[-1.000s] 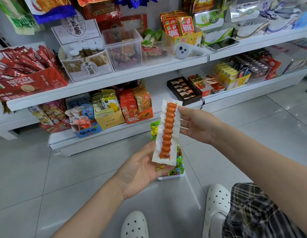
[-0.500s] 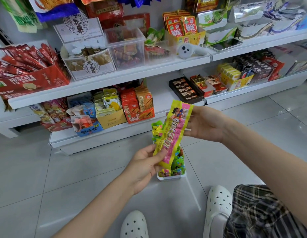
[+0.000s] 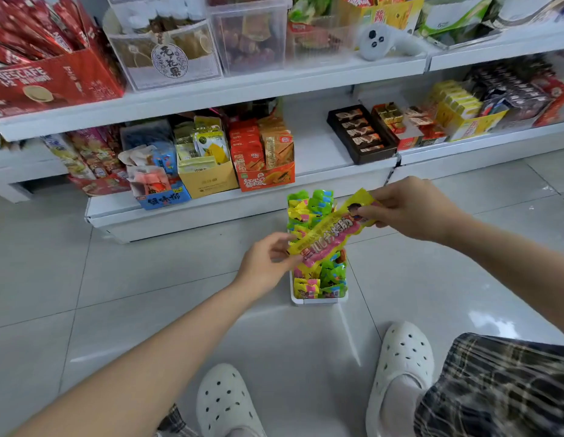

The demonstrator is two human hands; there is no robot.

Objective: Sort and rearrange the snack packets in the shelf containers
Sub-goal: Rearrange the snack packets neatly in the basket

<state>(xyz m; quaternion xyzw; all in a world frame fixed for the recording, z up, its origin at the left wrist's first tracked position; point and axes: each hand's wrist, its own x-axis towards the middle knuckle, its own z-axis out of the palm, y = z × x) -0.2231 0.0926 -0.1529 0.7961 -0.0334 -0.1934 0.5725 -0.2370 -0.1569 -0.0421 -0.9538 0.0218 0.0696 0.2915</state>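
Both hands hold one long yellow-and-pink snack packet [image 3: 329, 234] slantwise above the white container [image 3: 318, 300] of packets on the floor. The left hand [image 3: 268, 263] pinches its 7 o'clock end; the right hand [image 3: 410, 209], arm stretched forward, pinches its 2 o'clock end.

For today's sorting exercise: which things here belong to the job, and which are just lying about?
Job: long yellow-pink packet, held at its ends by left hand and right hand; white tray of packets on the floor.

Lying about: white controller, chocolate box, red coffee box.
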